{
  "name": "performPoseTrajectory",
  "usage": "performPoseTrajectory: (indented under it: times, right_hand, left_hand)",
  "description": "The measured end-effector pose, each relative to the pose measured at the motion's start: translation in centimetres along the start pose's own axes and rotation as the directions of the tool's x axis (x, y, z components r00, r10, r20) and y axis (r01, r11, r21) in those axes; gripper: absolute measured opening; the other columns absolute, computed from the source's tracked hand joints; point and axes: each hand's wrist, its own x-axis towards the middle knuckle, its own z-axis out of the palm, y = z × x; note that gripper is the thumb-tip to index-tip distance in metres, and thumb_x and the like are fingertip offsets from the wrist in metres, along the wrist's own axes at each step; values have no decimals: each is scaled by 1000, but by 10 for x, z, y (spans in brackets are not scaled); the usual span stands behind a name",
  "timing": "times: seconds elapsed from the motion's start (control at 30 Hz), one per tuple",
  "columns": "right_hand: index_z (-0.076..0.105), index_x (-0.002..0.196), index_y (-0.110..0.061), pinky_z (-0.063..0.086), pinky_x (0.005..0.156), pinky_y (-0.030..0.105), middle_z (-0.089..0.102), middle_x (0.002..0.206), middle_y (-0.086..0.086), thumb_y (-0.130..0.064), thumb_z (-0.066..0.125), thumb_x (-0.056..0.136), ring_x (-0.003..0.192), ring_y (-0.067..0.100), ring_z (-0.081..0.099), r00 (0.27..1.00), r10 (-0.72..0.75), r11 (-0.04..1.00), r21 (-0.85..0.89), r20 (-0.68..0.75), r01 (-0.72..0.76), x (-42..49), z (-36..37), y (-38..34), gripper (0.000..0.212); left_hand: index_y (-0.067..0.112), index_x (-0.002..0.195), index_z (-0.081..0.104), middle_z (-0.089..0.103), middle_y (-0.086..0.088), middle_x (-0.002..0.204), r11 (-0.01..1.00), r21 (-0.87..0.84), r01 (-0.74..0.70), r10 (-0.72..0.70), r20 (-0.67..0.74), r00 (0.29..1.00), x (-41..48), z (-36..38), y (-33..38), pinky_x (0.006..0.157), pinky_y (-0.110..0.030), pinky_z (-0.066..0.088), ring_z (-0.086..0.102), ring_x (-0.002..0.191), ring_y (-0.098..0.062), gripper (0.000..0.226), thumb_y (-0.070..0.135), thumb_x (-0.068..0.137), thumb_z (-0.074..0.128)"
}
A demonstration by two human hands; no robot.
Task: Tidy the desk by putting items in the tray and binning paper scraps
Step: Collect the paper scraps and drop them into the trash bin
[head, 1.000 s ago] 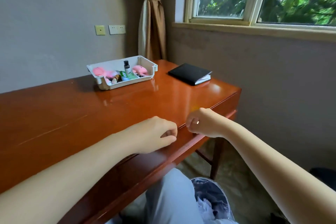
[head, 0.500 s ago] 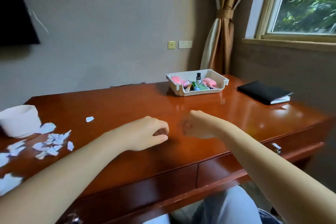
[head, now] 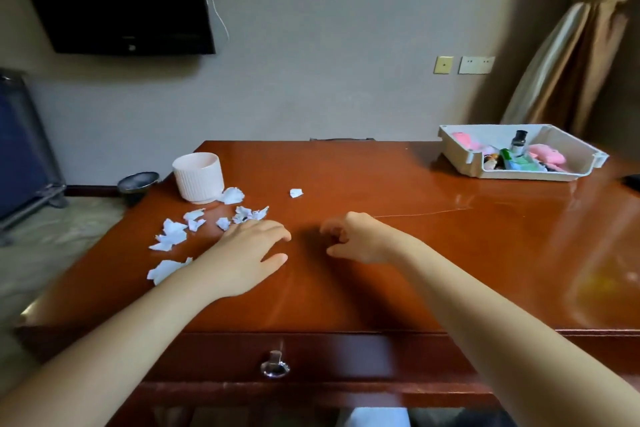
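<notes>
"What's the step in hand?"

"Paper. The paper scraps point(head: 173, 236) lie scattered left of centre in the frame, on the desk point(head: 381, 274), in front of a white ribbed cup point(head: 198, 177). One stray scrap point(head: 296, 193) sits apart, nearer the middle."

"And your hands?"

"My left hand point(head: 249, 253) is low over the desk, fingers spread and relaxed, gripping nothing. Its fingertips are just beside the nearest bits. My right hand point(head: 360, 239) is at the centre, fingers loosely curled, with nothing in it that I can see. It's well apart from the pile."

"How would you do it well?"

"I'd sweep rather than pick. Rake the bits together with the side of the left hand, and cup the right to catch them. They look light, so go slowly or they'll flutter off. And don't forget the stray one."

"The tray?"

"The tray point(head: 464, 163) stands at the upper right of the frame, with a small bottle point(head: 518, 144) and pink things point(head: 549, 156) in it. I judge that half is done. I can't pick out a bin for certain."
</notes>
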Motion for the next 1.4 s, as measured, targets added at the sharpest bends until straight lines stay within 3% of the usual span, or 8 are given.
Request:
performPoseTrajectory:
  times: [0.23, 0.47, 0.63, 0.77, 0.83, 0.97, 1.2, 1.4]
  right_hand:
    - [40, 140, -18, 43, 96, 32, 46, 137, 11, -31, 62, 89, 119, 27, 51, 997, -73, 997, -11, -9, 72, 41, 15, -43, 57]
    - [23, 148, -18, 45, 103, 41, 25, 152, 12, -44, 60, 87, 130, 35, 44, 1000, -16, 1000, -24, -10, 16, 73, 26, -87, 76]
    - [23, 148, -17, 39, 108, 48, 27, 151, 16, -49, 57, 86, 135, 39, 34, 1000, 8, 993, -118, 23, -6, 96, 29, -101, 77]
    - [38, 142, -18, 39, 103, 44, 40, 138, 15, -37, 57, 90, 127, 36, 39, 999, -5, 996, -88, -35, 2, 102, 38, -98, 58]
    - [47, 134, -15, 42, 99, 42, 44, 132, 13, -30, 57, 91, 120, 35, 46, 997, -13, 999, -45, -73, 9, 102, 40, -94, 47]
    - [58, 118, -12, 47, 85, 33, 49, 121, 12, -22, 59, 91, 104, 33, 57, 991, -37, 999, 11, -130, 39, 96, 41, -85, 29]
    - [64, 112, -10, 39, 68, 25, 59, 116, 12, -17, 63, 88, 87, 23, 55, 982, -4, 995, 102, -187, 24, 76, 34, -64, 25]
    - [66, 106, -8, 45, 67, 25, 67, 106, 13, -15, 66, 86, 83, 26, 61, 980, 22, 986, 164, -197, 11, 61, 30, -52, 22]
  left_hand:
    - [33, 149, 15, 6, 9, 160, 960, 146, 240, -221, -137, 966, -28, 13, -47, 119, -45, 4, 1, 148, -16, 53, 45, 99, 30]
    - [34, 150, 0, -16, 2, 159, 866, -67, 495, -499, -140, 855, -26, 29, -80, 115, -57, 5, -13, 147, -26, 74, 62, 91, 34]
    - [26, 151, 9, -4, -4, 161, 885, -135, 446, -462, -139, 876, -3, 24, -84, 118, -51, 9, -7, 148, -27, 66, 50, 96, 35]
    - [4, 145, 30, 29, -16, 152, 854, -433, 289, -418, -241, 876, 12, -6, -69, 115, -39, 22, 26, 142, -31, 56, 14, 95, 52]
    - [17, 147, 25, 18, -5, 157, 928, -302, 217, -304, -279, 911, 9, 9, -73, 116, -32, 17, 15, 145, -21, 55, 21, 97, 46]
    - [28, 148, 19, 0, 2, 160, 936, -235, 262, -339, -399, 852, -2, 32, -84, 117, -45, 13, -6, 148, -18, 63, 37, 94, 50]
    - [23, 151, 11, 24, -5, 151, 860, -164, 483, -505, -414, 757, -25, 36, -85, 106, -38, 35, 31, 135, -25, 84, 59, 86, 50]
    - [20, 148, 20, 37, -6, 143, 861, -91, 500, -503, -287, 815, -17, 22, -76, 99, -34, 41, 39, 129, -24, 72, 55, 91, 45]
